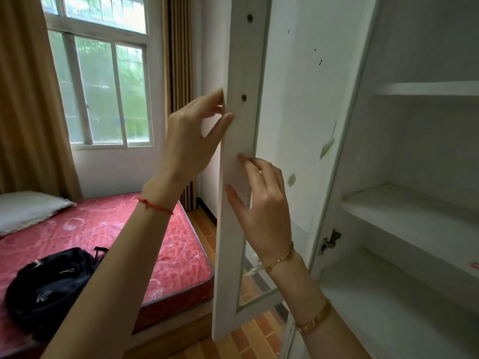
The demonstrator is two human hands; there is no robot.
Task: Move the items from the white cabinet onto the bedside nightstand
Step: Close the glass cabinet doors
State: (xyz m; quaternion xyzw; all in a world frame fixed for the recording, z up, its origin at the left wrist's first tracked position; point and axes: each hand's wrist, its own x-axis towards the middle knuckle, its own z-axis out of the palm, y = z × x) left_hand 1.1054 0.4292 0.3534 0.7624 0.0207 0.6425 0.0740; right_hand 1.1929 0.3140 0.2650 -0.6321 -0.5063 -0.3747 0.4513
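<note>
The white cabinet [404, 161] stands open at 3 o'clock. Its door [241, 177] is swung out toward the middle of the view, so we see its thin edge and the inside of its frame. The door has a glass pane low down, and the floor shows through it.

The left hand [191, 141] is at the door's outer edge, near the middle of the view. Its thumb lies on the near face of the edge and its fingers reach round the far side, so it pinches the door edge. A red string is tied round that wrist.

The right hand [261, 203] is just below it, at 6 o'clock from the left hand. Its fingers are straight and spread, and the fingertips [242, 158] press on the door frame. It holds nothing. Two gold bracelets sit on that arm.

Inside the cabinet there are white shelves [404, 216], one above the other. A small pink thing [474, 265] peeks in at the right edge on a lower shelf. It is too cut off to tell what it is. A metal hinge [330, 240] sits on the cabinet's side wall.

At 9 o'clock is a bed [166, 255] with a red cover. A black backpack [49, 288] lies on it at 8 o'clock, and a grey pillow [28, 211] sits further back. A window [103, 89] with tan curtains [28, 99] is at 11 o'clock.
</note>
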